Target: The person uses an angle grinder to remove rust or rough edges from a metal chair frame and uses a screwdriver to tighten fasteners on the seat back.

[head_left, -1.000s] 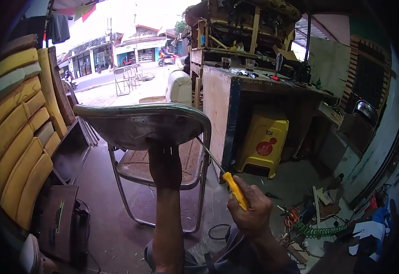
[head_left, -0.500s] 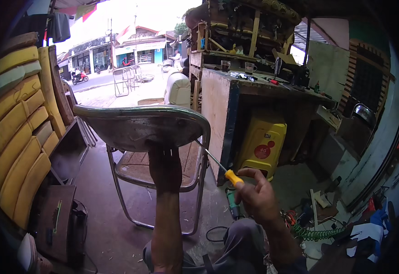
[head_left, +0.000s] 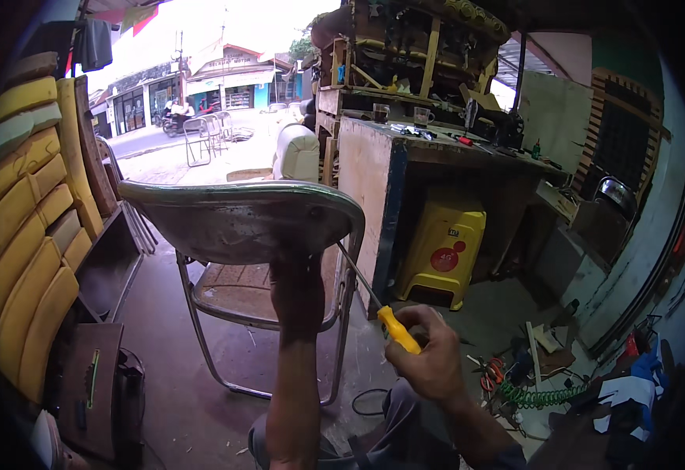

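Note:
A metal-framed folding chair (head_left: pixel 241 223) stands in front of me, its dark curved backrest panel facing me and its worn brown seat showing below. My left hand (head_left: pixel 297 294) reaches up under the backrest's lower edge; its fingers are in shadow and partly hidden behind the panel. In my right hand (head_left: pixel 429 352) is a screwdriver (head_left: pixel 397 329) with a yellow handle, gripped between thumb and fingers. The screwdriver's long metal shaft slants up and left, its tip at the right end of the backrest beside the frame tube.
Foam cushions (head_left: pixel 33 258) are stacked along the left. A yellow plastic stool (head_left: pixel 443 251) sits under the workbench (head_left: pixel 370 196) at right. Pliers (head_left: pixel 490 374), a green coiled hose (head_left: pixel 542 397) and scraps lie on the floor. A brown case (head_left: pixel 96 384) rests at lower left.
My right hand has shifted slightly down and left and closed more fully round the screwdriver handle. My left hand has moved a little right along the backrest's lower edge.

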`<state>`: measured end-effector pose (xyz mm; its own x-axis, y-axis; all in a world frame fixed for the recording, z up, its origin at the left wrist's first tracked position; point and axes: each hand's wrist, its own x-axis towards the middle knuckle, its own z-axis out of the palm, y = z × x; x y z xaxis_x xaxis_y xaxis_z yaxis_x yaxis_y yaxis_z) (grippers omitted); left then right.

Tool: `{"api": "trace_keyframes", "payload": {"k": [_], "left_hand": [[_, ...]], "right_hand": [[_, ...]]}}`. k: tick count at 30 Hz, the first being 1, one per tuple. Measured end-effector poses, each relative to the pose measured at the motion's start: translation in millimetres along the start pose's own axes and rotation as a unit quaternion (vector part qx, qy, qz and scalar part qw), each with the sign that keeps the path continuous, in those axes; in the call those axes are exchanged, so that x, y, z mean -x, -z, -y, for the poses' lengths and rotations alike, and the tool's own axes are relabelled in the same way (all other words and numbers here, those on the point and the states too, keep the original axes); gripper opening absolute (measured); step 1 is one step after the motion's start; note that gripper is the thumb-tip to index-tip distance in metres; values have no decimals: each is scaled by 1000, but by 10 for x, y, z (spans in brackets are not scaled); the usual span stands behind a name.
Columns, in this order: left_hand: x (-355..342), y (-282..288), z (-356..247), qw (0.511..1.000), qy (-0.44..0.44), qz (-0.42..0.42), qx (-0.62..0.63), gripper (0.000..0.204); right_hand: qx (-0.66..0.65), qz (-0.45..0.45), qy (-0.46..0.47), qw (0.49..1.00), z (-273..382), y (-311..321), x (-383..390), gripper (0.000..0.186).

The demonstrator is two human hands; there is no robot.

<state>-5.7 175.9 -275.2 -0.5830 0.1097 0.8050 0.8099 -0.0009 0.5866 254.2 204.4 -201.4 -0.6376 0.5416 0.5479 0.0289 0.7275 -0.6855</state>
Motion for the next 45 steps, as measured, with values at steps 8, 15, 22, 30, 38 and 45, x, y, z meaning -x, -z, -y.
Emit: {"api": "trace_keyframes", "payload": {"k": [8,15,22,30,38,45], "left_hand": [[-44,-51,-332,737,197,-48,645,39],[-55,-85,-361,723,178,-71,663,42],[19,-188,-303,773,203,-47,599,36],[129,-516,214,986,88,100,98,30],[101,-425,10,990,59,79,100,56],[40,-284,-205,976,129,164,55,56]], "right_hand": [[-207,51,-206,955,201,79,1,24],[-228,38,-216,948,134,15,-5,35],[-60,28,-78,995,37,20,46,36],[-97,0,-105,990,39,-39,43,30],[-288,72,-260,919,159,63,-43,41],[-119,4,-81,990,-84,-3,16,41]]}}
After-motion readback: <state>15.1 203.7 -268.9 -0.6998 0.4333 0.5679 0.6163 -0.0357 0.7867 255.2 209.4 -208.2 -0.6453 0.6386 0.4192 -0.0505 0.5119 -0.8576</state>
